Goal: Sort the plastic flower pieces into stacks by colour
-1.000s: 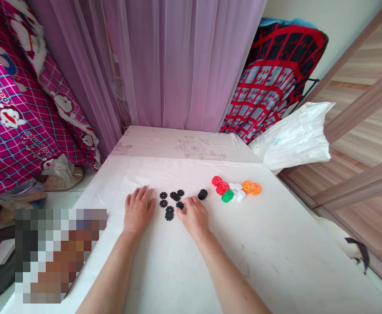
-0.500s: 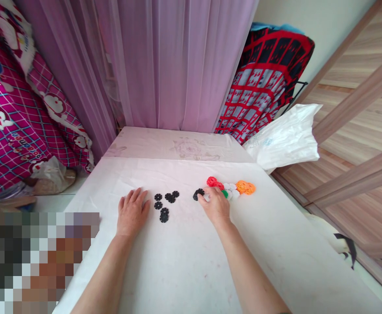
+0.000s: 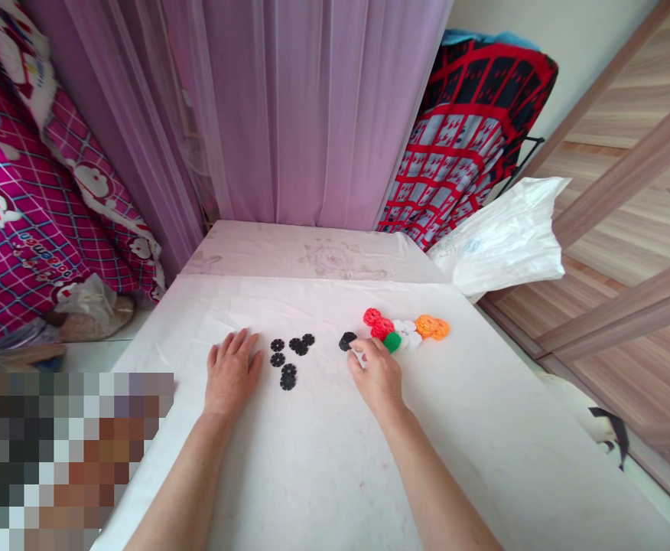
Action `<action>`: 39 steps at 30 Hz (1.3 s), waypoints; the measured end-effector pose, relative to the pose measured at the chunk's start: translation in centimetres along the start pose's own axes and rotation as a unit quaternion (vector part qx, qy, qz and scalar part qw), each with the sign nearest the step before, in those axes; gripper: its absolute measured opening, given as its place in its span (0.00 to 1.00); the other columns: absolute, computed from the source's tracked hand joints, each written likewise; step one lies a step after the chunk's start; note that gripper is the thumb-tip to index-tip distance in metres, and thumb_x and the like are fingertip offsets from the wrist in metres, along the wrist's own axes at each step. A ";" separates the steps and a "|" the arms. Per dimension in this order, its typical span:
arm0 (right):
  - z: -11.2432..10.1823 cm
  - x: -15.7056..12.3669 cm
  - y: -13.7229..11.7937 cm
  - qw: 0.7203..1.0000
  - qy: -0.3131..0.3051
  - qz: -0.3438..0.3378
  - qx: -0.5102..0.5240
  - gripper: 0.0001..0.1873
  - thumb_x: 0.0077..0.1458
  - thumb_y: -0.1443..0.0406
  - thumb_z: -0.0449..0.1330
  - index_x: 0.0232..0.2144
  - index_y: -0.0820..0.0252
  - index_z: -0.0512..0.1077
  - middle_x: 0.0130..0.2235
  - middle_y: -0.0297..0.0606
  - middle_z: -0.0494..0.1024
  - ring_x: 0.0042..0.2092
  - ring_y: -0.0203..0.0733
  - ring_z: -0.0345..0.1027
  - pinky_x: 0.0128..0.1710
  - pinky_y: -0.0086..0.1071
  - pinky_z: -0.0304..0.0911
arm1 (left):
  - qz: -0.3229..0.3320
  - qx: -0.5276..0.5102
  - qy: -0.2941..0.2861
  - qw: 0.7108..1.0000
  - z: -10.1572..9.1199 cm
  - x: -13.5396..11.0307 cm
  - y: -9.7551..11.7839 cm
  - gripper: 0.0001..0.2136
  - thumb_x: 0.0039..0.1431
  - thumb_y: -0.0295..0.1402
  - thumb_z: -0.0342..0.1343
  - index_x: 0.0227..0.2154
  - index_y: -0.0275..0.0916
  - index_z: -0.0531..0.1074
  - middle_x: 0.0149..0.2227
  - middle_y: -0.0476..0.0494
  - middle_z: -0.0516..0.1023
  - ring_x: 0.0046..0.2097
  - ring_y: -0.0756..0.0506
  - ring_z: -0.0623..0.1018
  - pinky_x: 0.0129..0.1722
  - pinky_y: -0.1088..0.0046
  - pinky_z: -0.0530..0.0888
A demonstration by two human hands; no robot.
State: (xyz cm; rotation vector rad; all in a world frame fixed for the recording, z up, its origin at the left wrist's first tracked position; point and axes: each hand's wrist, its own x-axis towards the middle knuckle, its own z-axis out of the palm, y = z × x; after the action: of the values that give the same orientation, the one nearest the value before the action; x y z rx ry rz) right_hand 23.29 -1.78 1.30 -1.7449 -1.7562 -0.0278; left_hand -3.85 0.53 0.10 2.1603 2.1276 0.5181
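My left hand (image 3: 232,373) lies flat on the table with its fingers spread, holding nothing. Just right of it are several black notched plastic discs (image 3: 278,360), some single and some overlapping. My right hand (image 3: 378,373) is bent above the table, its thumb and forefinger slightly apart and nothing visible between them. A small pile of black discs (image 3: 347,341) sits just beyond those fingertips. Close behind the right hand are a green disc (image 3: 392,341), red discs (image 3: 382,329), white discs (image 3: 408,337) and orange discs (image 3: 431,327), the coloured ones clustered together.
A pale cloth covers the table (image 3: 312,474), with a flowered strip (image 3: 329,256) at the far end. Purple curtains (image 3: 306,115) hang behind it. A white plastic bag (image 3: 501,237) leans at the far right corner, and wooden doors (image 3: 627,268) stand to the right.
My right hand has let go of the black disc pile and drawn back a little from it. The left hand has stayed in place.
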 end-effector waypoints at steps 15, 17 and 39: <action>4.8 1.7 -6.7 0.988 -0.122 -0.099 0.003 0.21 0.58 0.71 0.54 0.53 0.60 0.72 0.54 0.44 0.76 0.52 0.49 0.67 0.55 0.40 0.62 | -0.002 -0.004 -0.010 1.000 -0.3 0.0 0.3 0.22 0.66 0.39 0.43 0.58 0.42 0.69 0.65 0.40 0.67 0.67 0.36 0.62 0.65 0.48 0.57; 4.8 1.8 -6.7 0.982 -0.152 -0.110 0.000 0.21 0.57 0.74 0.52 0.51 0.60 0.74 0.53 0.43 0.77 0.52 0.49 0.67 0.56 0.40 0.62 | -0.001 -0.004 -0.012 1.000 -0.2 -0.1 0.3 0.22 0.66 0.39 0.43 0.59 0.42 0.69 0.65 0.40 0.67 0.67 0.36 0.62 0.65 0.47 0.56; 1.2 -0.5 -6.0 0.969 -0.234 0.006 -0.083 0.06 0.58 0.65 0.61 0.39 0.59 0.75 0.42 0.42 0.77 0.47 0.44 0.72 0.47 0.31 0.63 | -0.002 -0.001 -0.027 1.000 -0.2 -0.2 0.5 0.21 0.67 0.39 0.45 0.59 0.44 0.68 0.66 0.43 0.65 0.67 0.37 0.61 0.66 0.47 0.55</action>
State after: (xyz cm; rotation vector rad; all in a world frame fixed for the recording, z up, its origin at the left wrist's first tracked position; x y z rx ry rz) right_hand 17.36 -2.34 2.70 -2.0011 -2.1257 0.2714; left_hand -3.46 0.32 0.39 2.1438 2.1014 0.4571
